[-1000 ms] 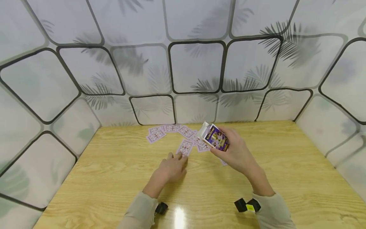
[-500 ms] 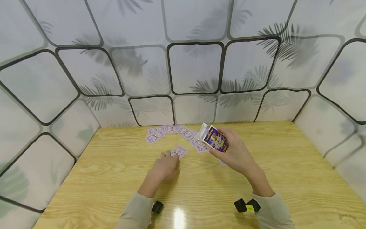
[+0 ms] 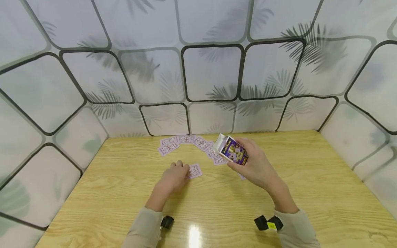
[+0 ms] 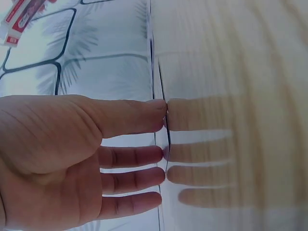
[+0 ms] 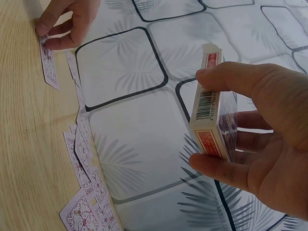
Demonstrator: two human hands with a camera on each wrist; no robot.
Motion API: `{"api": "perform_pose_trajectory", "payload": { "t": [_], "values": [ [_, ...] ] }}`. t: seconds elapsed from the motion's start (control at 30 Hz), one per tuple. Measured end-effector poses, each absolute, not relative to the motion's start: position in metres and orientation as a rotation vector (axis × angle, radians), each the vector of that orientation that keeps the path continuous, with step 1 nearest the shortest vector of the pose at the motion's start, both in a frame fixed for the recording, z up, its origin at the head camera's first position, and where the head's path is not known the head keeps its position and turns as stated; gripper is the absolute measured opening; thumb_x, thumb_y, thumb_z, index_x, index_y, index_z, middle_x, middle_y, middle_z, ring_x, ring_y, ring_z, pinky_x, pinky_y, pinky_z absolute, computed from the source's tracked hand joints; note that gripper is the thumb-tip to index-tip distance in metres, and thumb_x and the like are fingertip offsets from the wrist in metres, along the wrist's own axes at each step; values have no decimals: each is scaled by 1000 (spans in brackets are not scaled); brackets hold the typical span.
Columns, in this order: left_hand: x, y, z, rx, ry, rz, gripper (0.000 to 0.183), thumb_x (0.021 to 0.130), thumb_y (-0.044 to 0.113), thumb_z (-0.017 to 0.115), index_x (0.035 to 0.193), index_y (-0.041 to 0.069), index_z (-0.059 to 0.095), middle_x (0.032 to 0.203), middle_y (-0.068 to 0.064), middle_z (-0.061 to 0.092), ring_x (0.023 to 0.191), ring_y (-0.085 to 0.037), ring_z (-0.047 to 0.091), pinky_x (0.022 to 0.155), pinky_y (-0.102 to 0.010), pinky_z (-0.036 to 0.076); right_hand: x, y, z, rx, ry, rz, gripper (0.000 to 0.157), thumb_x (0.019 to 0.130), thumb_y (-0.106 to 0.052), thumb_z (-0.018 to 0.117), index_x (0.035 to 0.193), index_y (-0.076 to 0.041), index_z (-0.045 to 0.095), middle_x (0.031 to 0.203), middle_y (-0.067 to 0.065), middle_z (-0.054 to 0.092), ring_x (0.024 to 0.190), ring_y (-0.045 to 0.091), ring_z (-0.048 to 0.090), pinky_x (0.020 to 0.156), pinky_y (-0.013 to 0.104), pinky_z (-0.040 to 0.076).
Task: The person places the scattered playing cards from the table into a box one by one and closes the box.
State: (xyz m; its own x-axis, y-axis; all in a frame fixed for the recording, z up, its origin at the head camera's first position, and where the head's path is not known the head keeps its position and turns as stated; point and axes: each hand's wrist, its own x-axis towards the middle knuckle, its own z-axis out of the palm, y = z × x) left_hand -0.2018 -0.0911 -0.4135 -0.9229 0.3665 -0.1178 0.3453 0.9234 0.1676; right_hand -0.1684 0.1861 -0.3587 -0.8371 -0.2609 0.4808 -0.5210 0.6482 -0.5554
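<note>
My left hand pinches one end of a purple-backed playing card low over the table. Thumb and fingertips meet at the card's edge in the left wrist view, where it shows nearly edge-on. Higher up, my right hand grips a purple card box between thumb and fingers. The box tilts toward the left with its white top flap raised; its barcode side shows in the right wrist view. I cannot tell what is inside it.
Several face-down cards lie in a curved, partly overlapping row near the back of the wooden table. Another card peeks out beneath my right hand. A patterned cloth wall borders the table.
My left hand has drawn one card out of the row, toward the left and nearer to me, turning it sideways. The right hand and box stay nearly still.
</note>
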Motion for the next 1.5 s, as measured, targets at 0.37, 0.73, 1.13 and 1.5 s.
{"api": "perform_pose_trajectory", "payload": {
  "t": [0.37, 0.73, 1.13, 1.5],
  "values": [
    [-208, -98, -414, 521, 2879, 319, 28, 93, 15, 68, 119, 7, 61, 124, -20, 51, 109, -36, 50, 81, -50, 53, -169, 184, -358, 681, -2490, 1008, 69, 79, -15, 84, 137, 0, 51, 121, 12, 58, 93, 18, 54, 70, 27, 49],
    [-209, -103, -414, 482, 2847, 463, 32, 86, 10, 74, 112, 3, 58, 105, -16, 51, 97, -31, 51, 83, -48, 50, -169, 183, -360, 716, -2488, 1005, 67, 79, -17, 84, 136, -2, 52, 118, 8, 58, 90, 15, 52, 68, 26, 47],
    [-209, -107, -414, 436, 2824, 545, 49, 79, 20, 84, 115, 4, 55, 106, -14, 47, 98, -30, 44, 82, -47, 48, -170, 183, -361, 706, -2498, 1012, 64, 79, -13, 84, 134, -2, 53, 118, 10, 59, 90, 17, 53, 69, 29, 48],
    [-210, -107, -412, 589, 2783, 640, 44, 80, -2, 74, 120, 5, 55, 101, -11, 57, 90, -23, 55, 86, -44, 49, -168, 182, -358, 697, -2524, 1003, 66, 79, -16, 84, 136, -2, 52, 117, 9, 58, 89, 16, 52, 67, 26, 48]
  ]
}}
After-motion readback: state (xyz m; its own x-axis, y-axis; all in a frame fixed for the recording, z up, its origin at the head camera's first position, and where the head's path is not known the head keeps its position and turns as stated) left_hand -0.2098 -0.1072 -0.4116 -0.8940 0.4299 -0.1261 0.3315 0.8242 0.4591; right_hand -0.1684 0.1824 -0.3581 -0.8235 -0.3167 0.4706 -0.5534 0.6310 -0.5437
